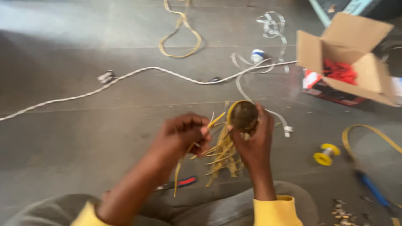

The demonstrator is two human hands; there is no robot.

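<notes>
The floor was grey and smooth, with a pale patch of light at the far left and faint seams running across it. A white rope lay in a long curve from the left edge toward an open cardboard box at the right, which held something red. Beyond the rope lay a tan strap loop and a tangle of white strapping. A yellow spool sat near the right, with another tan strap beside it.

Low in the middle, the right hand had its fingers wrapped around a round brown ball, from which yellow strips hung down. The left hand pinched one strip just beside it. A red-and-black tool lay on the floor beneath.
</notes>
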